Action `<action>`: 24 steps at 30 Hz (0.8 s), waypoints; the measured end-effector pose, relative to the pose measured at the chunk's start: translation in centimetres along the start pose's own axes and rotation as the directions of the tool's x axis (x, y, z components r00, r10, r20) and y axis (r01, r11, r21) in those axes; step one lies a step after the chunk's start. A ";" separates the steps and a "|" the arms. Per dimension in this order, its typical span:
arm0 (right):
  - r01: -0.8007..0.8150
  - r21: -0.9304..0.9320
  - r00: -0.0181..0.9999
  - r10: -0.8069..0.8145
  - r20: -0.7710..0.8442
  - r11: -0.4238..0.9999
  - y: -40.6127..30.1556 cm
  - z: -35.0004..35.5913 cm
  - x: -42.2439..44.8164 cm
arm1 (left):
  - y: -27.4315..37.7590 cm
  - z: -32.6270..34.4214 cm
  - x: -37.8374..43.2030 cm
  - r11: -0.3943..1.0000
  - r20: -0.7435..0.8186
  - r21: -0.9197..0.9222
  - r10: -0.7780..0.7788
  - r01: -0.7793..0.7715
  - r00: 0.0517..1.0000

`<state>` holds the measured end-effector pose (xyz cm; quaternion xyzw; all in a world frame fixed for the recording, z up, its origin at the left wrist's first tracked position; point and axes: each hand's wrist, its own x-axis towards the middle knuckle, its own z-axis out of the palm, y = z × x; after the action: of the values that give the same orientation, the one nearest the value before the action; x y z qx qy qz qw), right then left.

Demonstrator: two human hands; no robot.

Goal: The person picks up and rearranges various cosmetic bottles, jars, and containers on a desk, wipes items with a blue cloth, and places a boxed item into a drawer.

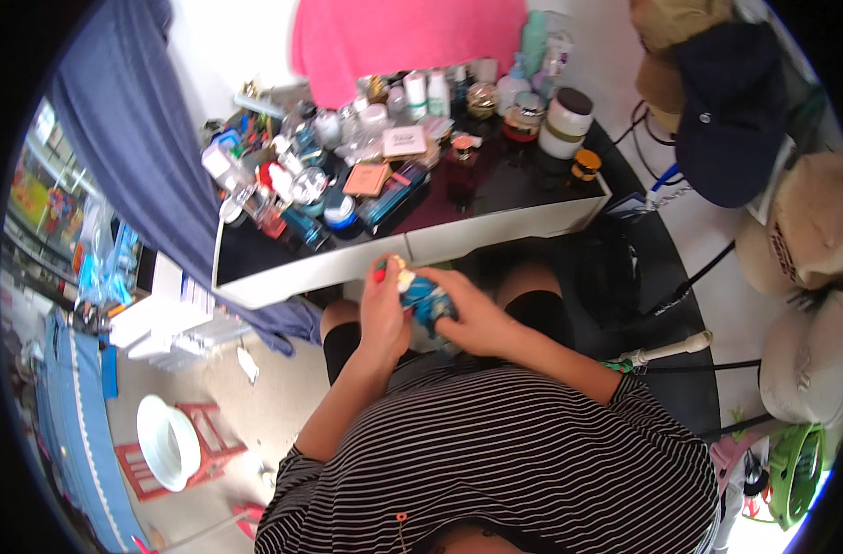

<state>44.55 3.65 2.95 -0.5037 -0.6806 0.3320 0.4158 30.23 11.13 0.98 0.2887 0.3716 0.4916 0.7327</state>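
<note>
Both hands meet over the lap, just below the front edge of a black-topped dressing table point(476, 201). My left hand point(387, 311) grips the near-left side of a small bundle point(425, 298), with blue, cream and red parts; its exact kind is unclear. My right hand point(470, 311) closes around the bundle's right side, thumb and fingers on the blue part. The fingers and palms hide much of it.
Cosmetic jars, bottles and compacts point(404, 140) crowd the table top. A blue curtain point(137, 152) hangs at left, above a red stool point(213, 443) with a pale basin point(168, 443). Caps point(733, 118) hang at right. A white-handled item point(674, 347) lies on a dark surface.
</note>
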 end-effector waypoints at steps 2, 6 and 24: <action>-0.057 0.011 0.998 0.057 0.017 0.998 -0.3 -0.7 -0.3 | 0.8 -0.3 -0.7 0.990 0.034 0.045 -0.134 0.132 0.990; -0.108 -0.005 0.993 0.108 0.057 0.994 -1.7 -2.4 -0.8 | 1.0 -1.3 -0.1 0.968 0.351 -0.014 -0.229 0.249 0.908; -0.052 0.617 0.844 0.365 -0.393 0.785 1.6 -15.2 -3.0 | -2.5 -5.0 0.9 0.808 0.454 0.199 -0.577 0.554 0.679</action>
<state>59.36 1.73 7.48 -0.4931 -0.3535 0.4307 0.6681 27.59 11.41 -4.02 0.2917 0.2535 0.1422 0.9113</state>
